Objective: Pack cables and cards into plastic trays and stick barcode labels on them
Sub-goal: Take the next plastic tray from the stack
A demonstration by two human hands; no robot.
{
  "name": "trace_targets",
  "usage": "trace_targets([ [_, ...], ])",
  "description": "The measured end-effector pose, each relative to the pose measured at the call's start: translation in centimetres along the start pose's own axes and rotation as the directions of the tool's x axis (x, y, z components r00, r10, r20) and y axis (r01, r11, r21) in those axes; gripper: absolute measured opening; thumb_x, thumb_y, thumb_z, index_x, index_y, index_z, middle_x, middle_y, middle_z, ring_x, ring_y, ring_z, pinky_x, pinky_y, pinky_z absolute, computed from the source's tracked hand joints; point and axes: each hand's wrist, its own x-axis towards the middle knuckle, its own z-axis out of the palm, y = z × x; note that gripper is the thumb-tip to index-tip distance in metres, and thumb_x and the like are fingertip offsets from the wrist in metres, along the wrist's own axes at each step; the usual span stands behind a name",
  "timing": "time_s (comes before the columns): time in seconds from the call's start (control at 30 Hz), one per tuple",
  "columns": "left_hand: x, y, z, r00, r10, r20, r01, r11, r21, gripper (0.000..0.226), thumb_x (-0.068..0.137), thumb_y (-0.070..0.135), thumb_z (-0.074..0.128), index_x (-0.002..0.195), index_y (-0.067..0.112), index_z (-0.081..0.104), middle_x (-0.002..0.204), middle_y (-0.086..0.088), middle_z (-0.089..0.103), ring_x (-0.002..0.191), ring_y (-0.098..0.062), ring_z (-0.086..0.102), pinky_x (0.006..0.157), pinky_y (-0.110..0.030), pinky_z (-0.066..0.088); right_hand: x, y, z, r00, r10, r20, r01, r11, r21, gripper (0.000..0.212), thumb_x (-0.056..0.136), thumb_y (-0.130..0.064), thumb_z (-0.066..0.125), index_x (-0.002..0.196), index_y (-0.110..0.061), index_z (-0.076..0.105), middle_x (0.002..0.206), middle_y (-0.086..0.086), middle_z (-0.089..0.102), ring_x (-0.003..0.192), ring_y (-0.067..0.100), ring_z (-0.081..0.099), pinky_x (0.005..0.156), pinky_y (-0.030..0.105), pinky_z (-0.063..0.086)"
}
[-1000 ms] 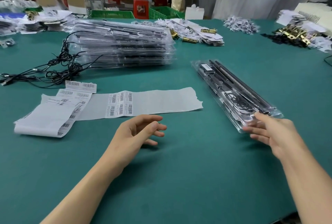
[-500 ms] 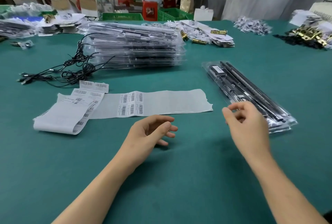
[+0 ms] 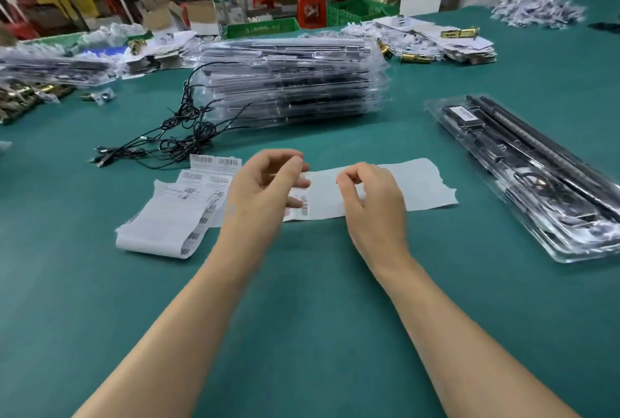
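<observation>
Lying flat across the matte green table [image 3: 302, 333] is a long paper label strip [image 3: 422, 182], white and thin, with a ragged torn right end and printed barcodes near its middle; its left part doubles back into a loose folded bundle [image 3: 161, 229], and two separate barcode labels [image 3: 214, 162] sit just behind that bundle. Both bare forearms reach forward side by side, and both hands hover low over the middle of the strip. The left hand [image 3: 265, 189] is arched with its fingers curled down towards the printed barcodes, but it is blurred, so I cannot tell whether it grips the paper. The right hand [image 3: 372, 196] is knuckles-up, thumb and forefinger drawn together in a pinch over the blank stretch of strip (whether paper is caught between them cannot be told). To the right, well apart from the hands, lies a long clear plastic tray [image 3: 570, 233], glossy and rigid, holding slim black rods and a coiled cable, with a small white sticker [image 3: 464, 113] at its far end. Behind the strip stands a tall stack of trays [image 3: 292, 82] of the same clear plastic, and a tangle of thin black cables [image 3: 174, 139] spills out from its left side onto the table. Heaps of white cards [image 3: 436, 38] lie further back.
</observation>
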Motion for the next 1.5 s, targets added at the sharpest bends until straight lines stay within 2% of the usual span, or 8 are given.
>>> trace_targets([
  [0.23, 11.8, 5.6, -1.6, 0.990, 0.140, 0.016, -0.128, 0.847, 0.516, 0.017, 0.099, 0.030, 0.065, 0.116, 0.027, 0.064, 0.108, 0.012, 0.066, 0.099, -0.005, 0.064, 0.081, -0.023, 0.051, 0.4, -0.1, -0.1, 0.999, -0.032, 0.009, 0.032, 0.999, 0.027, 0.008, 0.094, -0.018, 0.070, 0.087, -0.019, 0.067, 0.090, -0.010, 0.065, 0.096, 0.013, 0.056, 0.087, 0.029, 0.046],
  [0.37, 17.6, 6.9, 0.3, 0.948, 0.269, 0.170, -0.278, 0.439, 0.854, 0.047, 0.094, 0.041, 0.068, 0.137, 0.025, 0.058, 0.138, -0.008, 0.050, 0.131, -0.026, 0.047, 0.112, -0.042, 0.039, 0.5, -0.2, -0.1, 1.000, -0.028, 0.010, 0.027, 0.999, 0.043, 0.007, 0.093, -0.019, 0.071, 0.087, -0.018, 0.068, 0.089, -0.008, 0.064, 0.095, 0.013, 0.055, 0.085, 0.027, 0.045],
  [0.57, 23.3, 5.8, 1.0, 0.943, 0.065, 0.326, -0.327, 0.005, 0.945, 0.096, 0.090, 0.069, 0.060, 0.164, 0.030, 0.013, 0.169, -0.012, 0.017, 0.155, -0.036, 0.014, 0.125, -0.058, 0.018, 0.7, -0.1, 0.1, 0.999, -0.026, 0.025, 0.025, 0.999, 0.028, 0.008, 0.094, -0.022, 0.069, 0.087, -0.021, 0.066, 0.089, -0.011, 0.062, 0.094, 0.009, 0.052, 0.083, 0.019, 0.041],
  [0.73, 24.7, 5.5, 0.6, 0.943, -0.089, 0.320, -0.318, 0.042, 0.947, 0.097, 0.082, 0.081, 0.046, 0.162, 0.031, 0.021, 0.164, -0.008, 0.036, 0.145, -0.036, 0.041, 0.118, -0.057, 0.035, 0.8, -0.1, 0.2, 0.999, -0.007, 0.037, 0.005, 0.999, 0.049, 0.007, 0.095, -0.024, 0.068, 0.089, -0.024, 0.066, 0.090, -0.013, 0.061, 0.094, 0.007, 0.051, 0.082, 0.019, 0.041],
  [0.93, 24.3, 5.5, 0.3, 0.896, 0.088, 0.435, -0.433, -0.033, 0.901, 0.074, 0.085, 0.071, 0.061, 0.141, 0.022, 0.056, 0.127, -0.015, 0.059, 0.111, -0.036, 0.058, 0.094, -0.052, 0.054, 0.7, -0.2, 0.3, 0.998, 0.015, 0.058, -0.018, 0.998, 0.058, 0.008, 0.096, -0.027, 0.067, 0.089, -0.024, 0.065, 0.090, -0.013, 0.061, 0.094, 0.007, 0.051, 0.082, 0.022, 0.042],
  [1.13, 23.5, 5.8, 0.0, 0.842, 0.091, 0.531, -0.519, -0.129, 0.845, 0.063, 0.094, 0.059, 0.054, 0.144, 0.021, 0.052, 0.127, -0.019, 0.054, 0.111, -0.040, 0.056, 0.093, -0.056, 0.053, 0.8, -0.3, 0.2, 0.998, 0.026, 0.062, -0.030, 0.998, 0.063, 0.008, 0.096, -0.027, 0.067, 0.088, -0.024, 0.065, 0.089, -0.012, 0.061, 0.093, 0.008, 0.052, 0.081, 0.024, 0.043],
  [1.37, 23.1, 7.5, -1.8, 0.646, 0.333, 0.687, -0.606, -0.323, 0.727, 0.034, 0.109, 0.029, 0.041, 0.129, 0.002, 0.049, 0.111, -0.025, 0.063, 0.096, -0.042, 0.061, 0.077, -0.059, 0.057, 0.8, -0.3, 0.3, 0.998, 0.040, 0.057, -0.045, 0.996, 0.080, 0.010, 0.097, -0.028, 0.066, 0.087, -0.024, 0.064, 0.088, -0.013, 0.061, 0.093, 0.008, 0.053, 0.081, 0.024, 0.043],
  [1.5, 23.8, 7.8, -3.2, 0.591, 0.310, 0.745, -0.641, -0.379, 0.667, 0.037, 0.105, 0.015, 0.051, 0.138, 0.002, 0.043, 0.117, -0.029, 0.058, 0.101, -0.045, 0.059, 0.080, -0.064, 0.055, 0.8, -0.2, 0.4, 0.996, 0.045, 0.071, -0.051, 0.995, 0.084, 0.011, 0.097, -0.028, 0.065, 0.087, -0.023, 0.064, 0.088, -0.013, 0.062, 0.093, 0.008, 0.053, 0.081, 0.024, 0.044],
])
